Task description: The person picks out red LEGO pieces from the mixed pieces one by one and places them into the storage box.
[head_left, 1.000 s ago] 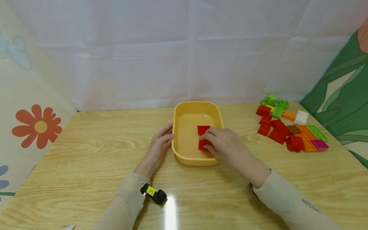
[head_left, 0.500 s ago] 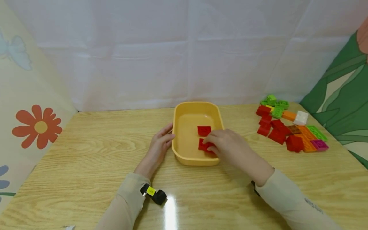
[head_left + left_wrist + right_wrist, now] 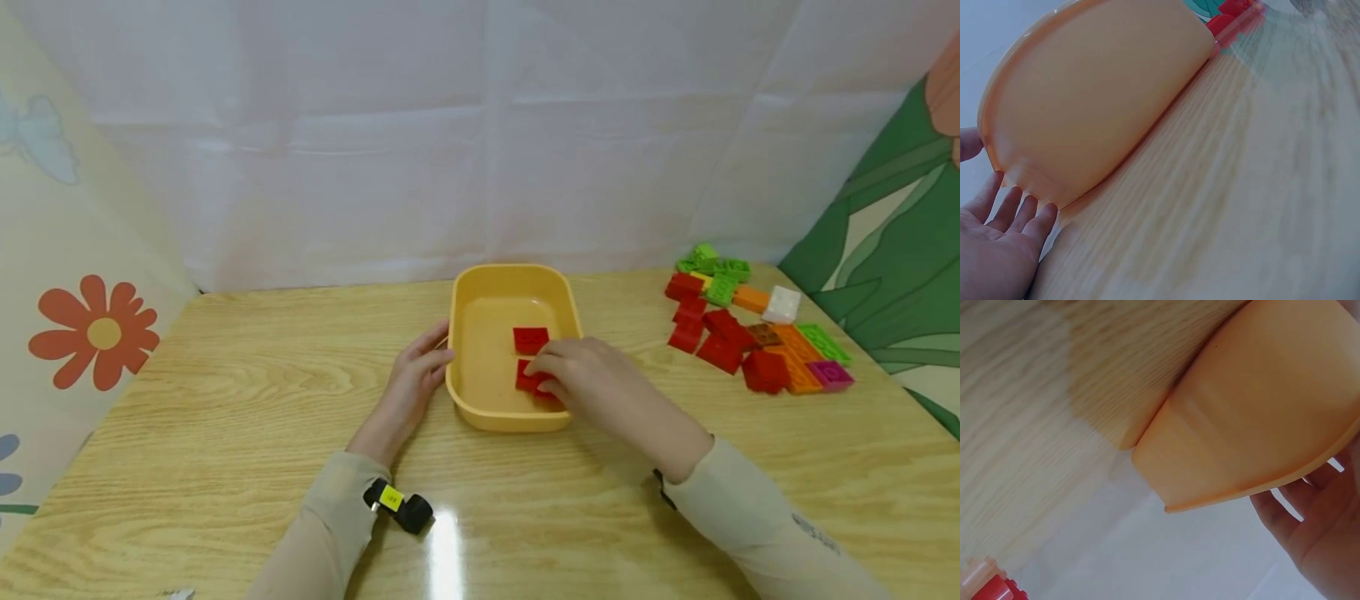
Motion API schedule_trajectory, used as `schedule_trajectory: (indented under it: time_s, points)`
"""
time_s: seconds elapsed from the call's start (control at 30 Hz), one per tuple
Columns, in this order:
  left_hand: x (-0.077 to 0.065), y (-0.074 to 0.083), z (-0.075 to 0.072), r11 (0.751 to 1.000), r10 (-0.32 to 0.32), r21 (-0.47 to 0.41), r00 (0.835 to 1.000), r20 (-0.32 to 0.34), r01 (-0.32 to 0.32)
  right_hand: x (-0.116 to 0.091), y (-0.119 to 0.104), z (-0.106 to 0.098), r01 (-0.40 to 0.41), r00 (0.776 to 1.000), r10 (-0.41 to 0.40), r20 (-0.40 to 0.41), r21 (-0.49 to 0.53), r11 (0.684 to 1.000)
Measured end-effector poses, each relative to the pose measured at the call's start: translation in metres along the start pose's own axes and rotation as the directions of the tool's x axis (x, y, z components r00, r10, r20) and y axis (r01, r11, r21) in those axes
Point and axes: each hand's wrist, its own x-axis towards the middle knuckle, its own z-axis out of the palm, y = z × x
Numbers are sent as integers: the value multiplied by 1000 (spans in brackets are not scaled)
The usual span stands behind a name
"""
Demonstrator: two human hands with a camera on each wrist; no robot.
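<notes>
Yellow tub [image 3: 510,422] mid-table [image 3: 262,400], both hands busy at it!
From the head view, the left hand [image 3: 415,371] lies along the tub's left side, fingers loosely extended, probably to stop it sliding; the right hand [image 3: 596,379] reaches over the right rim, fingers bent, seeming to pinch the near red block [image 3: 523,377], with the far red block [image 3: 531,340] on the tub's floor just beyond. Loose blocks [image 3: 722,353] lie well off to the right, handy for the right hand, it seems. Over to the left wrist: spread fingertips touch the outer wall, thumb up near the rim, a bracing touch rather than a squeeze, I'd judge. And the right wrist: fingertips go out of sight behind the rim, so the hold can't be told there.
</notes>
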Motion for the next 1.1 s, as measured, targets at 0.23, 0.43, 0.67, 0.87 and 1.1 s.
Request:
schedule_trajectory:
  time_s: [0.23,0.43,0.67,0.87,1.1]
  points:
    - [-1,1,0,1000,-6,-12,1000,-5,6,1,3,0,24,1000,-24,-9,-7,1000]
    - [-1,2,0,1000,-6,-7,1000,-8,6,2,7,-4,70,997,-70,-21,-6,998]
    - [-1,2,0,1000,-5,-8,1000,1,5,1,9,-8,92,994,-93,-52,-13,996]
    - [-1,2,0,1000,-7,-9,1000,-3,7,0,13,-13,94,994,-95,-61,-21,995]
    - [0,0,1,1000,-8,-20,1000,-8,8,-2,24,-21,53,997,-54,-54,-19,998]
